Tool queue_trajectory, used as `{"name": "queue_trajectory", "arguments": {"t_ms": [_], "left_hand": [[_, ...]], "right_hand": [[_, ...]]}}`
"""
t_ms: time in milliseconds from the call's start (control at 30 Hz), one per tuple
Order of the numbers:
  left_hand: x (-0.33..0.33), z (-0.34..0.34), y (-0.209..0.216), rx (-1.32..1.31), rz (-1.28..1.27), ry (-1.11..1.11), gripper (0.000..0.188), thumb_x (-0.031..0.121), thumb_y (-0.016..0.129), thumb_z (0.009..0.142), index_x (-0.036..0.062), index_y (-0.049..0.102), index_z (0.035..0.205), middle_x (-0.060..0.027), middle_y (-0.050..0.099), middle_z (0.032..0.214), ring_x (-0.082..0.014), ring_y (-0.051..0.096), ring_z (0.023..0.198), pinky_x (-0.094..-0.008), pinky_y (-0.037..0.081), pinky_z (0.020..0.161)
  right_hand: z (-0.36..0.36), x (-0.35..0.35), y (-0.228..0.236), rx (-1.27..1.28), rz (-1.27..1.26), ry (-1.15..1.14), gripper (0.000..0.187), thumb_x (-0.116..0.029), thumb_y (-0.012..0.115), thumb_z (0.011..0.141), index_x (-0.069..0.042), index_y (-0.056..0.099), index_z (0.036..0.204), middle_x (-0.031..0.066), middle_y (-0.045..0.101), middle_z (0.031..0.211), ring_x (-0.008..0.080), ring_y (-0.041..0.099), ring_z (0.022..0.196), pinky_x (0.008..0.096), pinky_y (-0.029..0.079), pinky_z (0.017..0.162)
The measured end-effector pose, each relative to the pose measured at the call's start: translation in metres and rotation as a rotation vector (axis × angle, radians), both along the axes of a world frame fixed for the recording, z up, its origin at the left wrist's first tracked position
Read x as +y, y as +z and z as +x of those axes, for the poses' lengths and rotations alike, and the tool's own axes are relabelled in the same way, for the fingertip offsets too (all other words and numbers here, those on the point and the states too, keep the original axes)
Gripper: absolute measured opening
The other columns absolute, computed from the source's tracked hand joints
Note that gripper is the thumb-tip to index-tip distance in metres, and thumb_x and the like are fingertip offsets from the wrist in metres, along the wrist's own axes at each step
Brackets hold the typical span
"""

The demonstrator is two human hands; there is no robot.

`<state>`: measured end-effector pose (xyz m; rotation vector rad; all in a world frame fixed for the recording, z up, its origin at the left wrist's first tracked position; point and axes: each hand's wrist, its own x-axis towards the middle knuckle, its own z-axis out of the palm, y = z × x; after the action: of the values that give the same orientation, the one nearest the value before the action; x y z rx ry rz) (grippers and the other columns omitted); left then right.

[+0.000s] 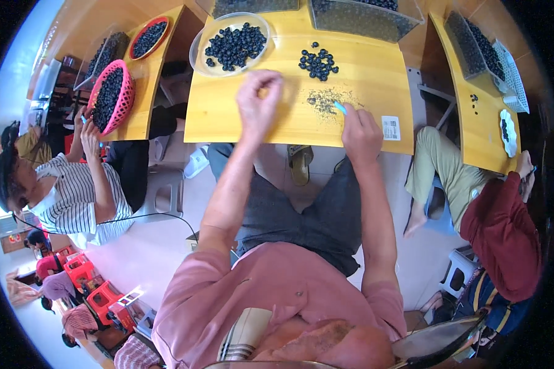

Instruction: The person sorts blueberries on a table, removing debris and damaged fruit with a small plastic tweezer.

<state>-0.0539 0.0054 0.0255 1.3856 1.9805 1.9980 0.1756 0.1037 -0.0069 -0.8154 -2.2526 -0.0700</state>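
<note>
My left hand (258, 101) hovers over the yellow table (228, 123) with its fingers curled; something small and pale seems pinched in them, but I cannot tell what. My right hand (360, 132) rests near the table's front edge, closed on a small light-blue tool (339, 108) whose tip points at a patch of dark crumbs (327, 97). A loose pile of dark round berries (318, 62) lies beyond the crumbs. A clear round bowl (198, 49) with more of these berries stands at the far left of the table.
Clear bins of berries (363, 18) stand along the back edge. A white sticker (391, 128) lies at the front right. On the left, a person in a striped shirt (74, 197) works beside a pink basket (127, 92). A person in red (505, 234) sits at the right table.
</note>
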Motion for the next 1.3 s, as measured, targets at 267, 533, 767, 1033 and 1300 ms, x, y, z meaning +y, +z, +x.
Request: {"name": "queue_trajectory", "arguments": {"t_ms": [267, 533, 767, 1033, 1300], "left_hand": [[0.019, -0.134, 0.031, 0.049, -0.059, 0.234, 0.013, 0.004, 0.08, 0.089, 0.003, 0.076, 0.102, -0.0082, 0.072, 0.099, -0.0161, 0.07, 0.086, -0.03, 0.057, 0.076], [0.086, -0.077, 0.031, 0.517, -0.319, -0.085, 0.018, 0.003, 0.072, 0.091, 0.0038, 0.075, 0.109, -0.0152, 0.073, 0.099, -0.0293, 0.073, 0.086, -0.0381, 0.06, 0.081], [0.159, -0.05, 0.005, 0.382, -0.581, -0.139, 0.029, 0.016, 0.074, 0.09, 0.0053, 0.077, 0.116, -0.0258, 0.072, 0.11, -0.0394, 0.071, 0.105, -0.0453, 0.056, 0.096], [0.176, -0.046, 0.004, 0.459, -0.759, -0.173, 0.022, 0.013, 0.074, 0.086, 0.0042, 0.08, 0.105, -0.0211, 0.078, 0.094, -0.0368, 0.076, 0.091, -0.0443, 0.06, 0.086], [0.091, -0.009, 0.014, 0.016, -0.346, -0.123, 0.023, 0.009, 0.079, 0.089, 0.0011, 0.079, 0.111, -0.0113, 0.078, 0.099, -0.017, 0.075, 0.091, -0.0301, 0.059, 0.082]], "right_hand": [[-0.003, 0.001, 0.002, 0.041, -0.03, 0.006, 0.025, -0.006, 0.07, 0.086, -0.011, 0.073, 0.11, 0.0038, 0.057, 0.078, 0.0227, 0.064, 0.073, 0.0378, 0.055, 0.062], [0.002, 0.003, 0.001, 0.056, -0.043, 0.021, 0.025, -0.007, 0.071, 0.085, -0.01, 0.073, 0.11, 0.0048, 0.058, 0.08, 0.0225, 0.065, 0.077, 0.0372, 0.056, 0.067], [-0.002, 0.003, 0.002, 0.083, -0.044, 0.018, 0.025, -0.007, 0.071, 0.085, -0.01, 0.073, 0.11, 0.0047, 0.057, 0.079, 0.0231, 0.064, 0.077, 0.0376, 0.055, 0.068], [0.002, 0.0, 0.0, 0.081, -0.078, 0.011, 0.026, -0.007, 0.072, 0.083, -0.01, 0.073, 0.109, 0.0044, 0.056, 0.079, 0.0229, 0.064, 0.077, 0.0378, 0.055, 0.067], [0.001, 0.002, 0.001, 0.119, -0.063, 0.014, 0.022, -0.007, 0.072, 0.086, -0.01, 0.074, 0.107, 0.0046, 0.055, 0.076, 0.0231, 0.063, 0.076, 0.0379, 0.054, 0.066]]}}
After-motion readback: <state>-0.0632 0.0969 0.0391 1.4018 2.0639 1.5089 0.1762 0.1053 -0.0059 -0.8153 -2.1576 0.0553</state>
